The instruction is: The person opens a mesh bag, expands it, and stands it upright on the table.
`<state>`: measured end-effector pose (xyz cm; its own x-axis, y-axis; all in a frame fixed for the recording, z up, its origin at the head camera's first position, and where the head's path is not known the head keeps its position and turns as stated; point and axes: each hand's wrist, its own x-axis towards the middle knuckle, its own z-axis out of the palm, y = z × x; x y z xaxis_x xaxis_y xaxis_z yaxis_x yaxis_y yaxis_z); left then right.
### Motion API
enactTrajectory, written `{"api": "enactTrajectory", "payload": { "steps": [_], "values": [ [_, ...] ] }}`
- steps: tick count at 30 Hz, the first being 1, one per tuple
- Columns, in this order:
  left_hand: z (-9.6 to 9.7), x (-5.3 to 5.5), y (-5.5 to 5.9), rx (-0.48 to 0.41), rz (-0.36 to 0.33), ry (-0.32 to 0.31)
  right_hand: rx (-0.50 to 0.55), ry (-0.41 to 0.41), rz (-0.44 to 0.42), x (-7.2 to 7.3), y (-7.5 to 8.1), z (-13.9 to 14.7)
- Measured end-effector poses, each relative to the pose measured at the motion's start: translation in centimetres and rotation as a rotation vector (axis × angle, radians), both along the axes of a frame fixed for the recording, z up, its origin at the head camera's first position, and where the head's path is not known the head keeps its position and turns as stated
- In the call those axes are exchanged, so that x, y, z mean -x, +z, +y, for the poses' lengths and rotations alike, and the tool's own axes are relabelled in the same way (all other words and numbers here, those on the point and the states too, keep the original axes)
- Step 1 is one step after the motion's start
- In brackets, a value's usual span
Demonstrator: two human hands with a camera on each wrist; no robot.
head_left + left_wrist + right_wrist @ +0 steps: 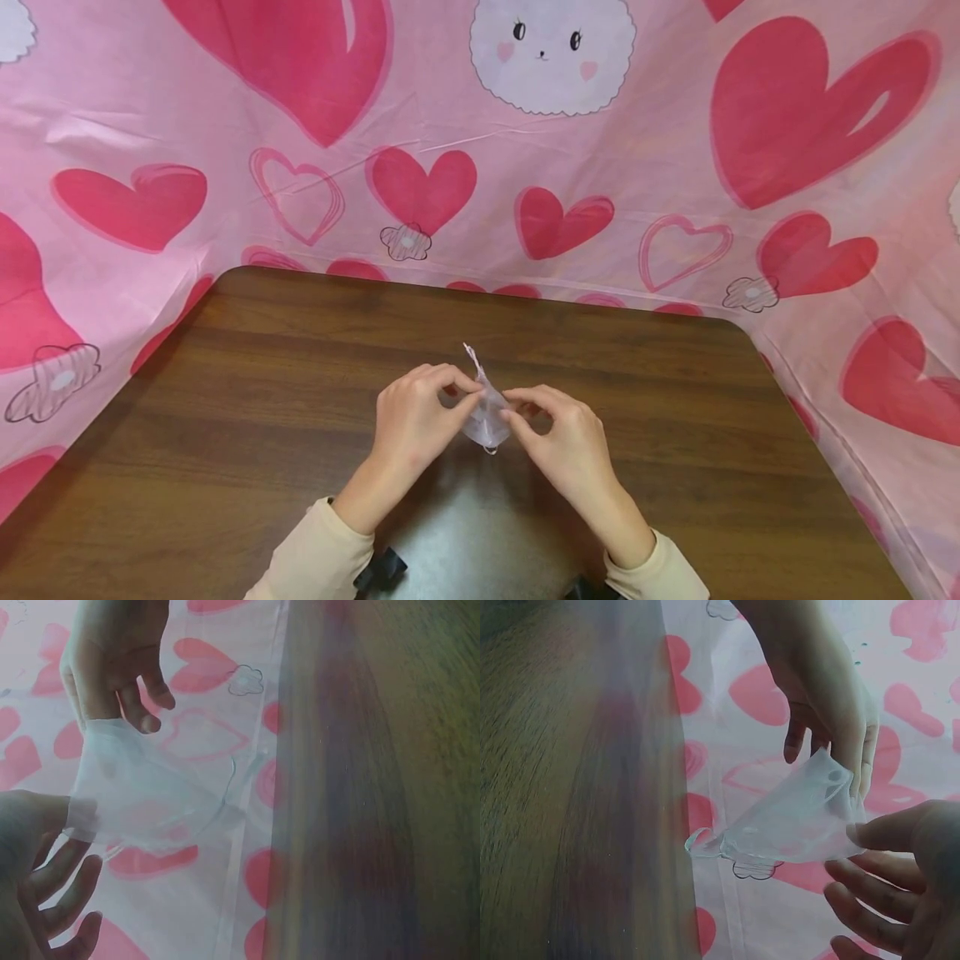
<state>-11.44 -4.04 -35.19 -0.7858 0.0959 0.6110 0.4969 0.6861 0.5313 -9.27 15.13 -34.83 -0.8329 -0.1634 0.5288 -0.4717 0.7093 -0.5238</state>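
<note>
A small, sheer whitish pouch [487,423] is held up between both hands above the table. My left hand [416,417] pinches one side of it between thumb and fingertips. On the opposite side, the thumb and fingertips of my right hand [572,437] pinch its edge. A thin twisted end [472,358] sticks up beyond the fingers, and a small loop [491,451] shows at the near end. Seen from the left wrist, the pouch [150,791] is spread wide and see-through. In the right wrist view the pouch [795,817] tapers to a curled strip.
The brown wood-grain table [300,333] lies beneath the hands, with a bright reflection near its front. Pink cloth [480,179] printed with hearts hangs around its back and sides. Black wrist devices [381,570] sit at the cream sleeves [315,554].
</note>
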Motion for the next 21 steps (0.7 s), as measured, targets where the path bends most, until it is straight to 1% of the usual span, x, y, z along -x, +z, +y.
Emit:
{"api": "enactTrajectory", "payload": {
  "steps": [3,8,15,21],
  "values": [
    [0.00,0.00,0.03,0.000,-0.007,-0.003,-0.020,-0.017,0.025,0.04,0.00,0.05],
    [0.05,0.06,-0.12,0.041,-0.035,-0.026,-0.016,-0.060,0.073,0.22,-0.12,0.25],
    [0.19,0.06,-0.26,0.091,-0.060,-0.065,-0.003,-0.086,0.058,0.28,-0.12,0.36],
    [0.31,0.03,-0.35,0.113,-0.048,-0.100,0.004,-0.107,0.054,0.38,-0.21,0.45]
  ]
}}
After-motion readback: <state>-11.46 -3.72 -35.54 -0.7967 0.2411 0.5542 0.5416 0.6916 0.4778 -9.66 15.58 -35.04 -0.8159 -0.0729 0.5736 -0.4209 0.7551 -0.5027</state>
